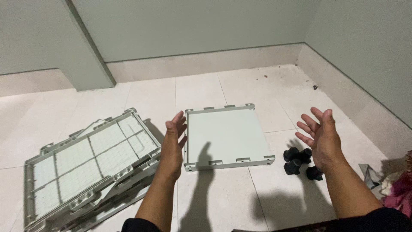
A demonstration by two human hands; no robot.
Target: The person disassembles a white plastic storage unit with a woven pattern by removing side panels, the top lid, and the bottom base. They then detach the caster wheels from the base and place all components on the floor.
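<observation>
Grip: both empty; left hand [171, 148] and right hand [322, 137] spread wide, palms facing, raised over the floor [206, 90].
Panel: pale grey square panel [225, 135] flat at frame centre, between the hands.
Lower left: stacked mesh panels [86, 165].
Right: black feet [298, 161] under right hand.

Single head view, steeply down, near floor [214, 86]
</observation>
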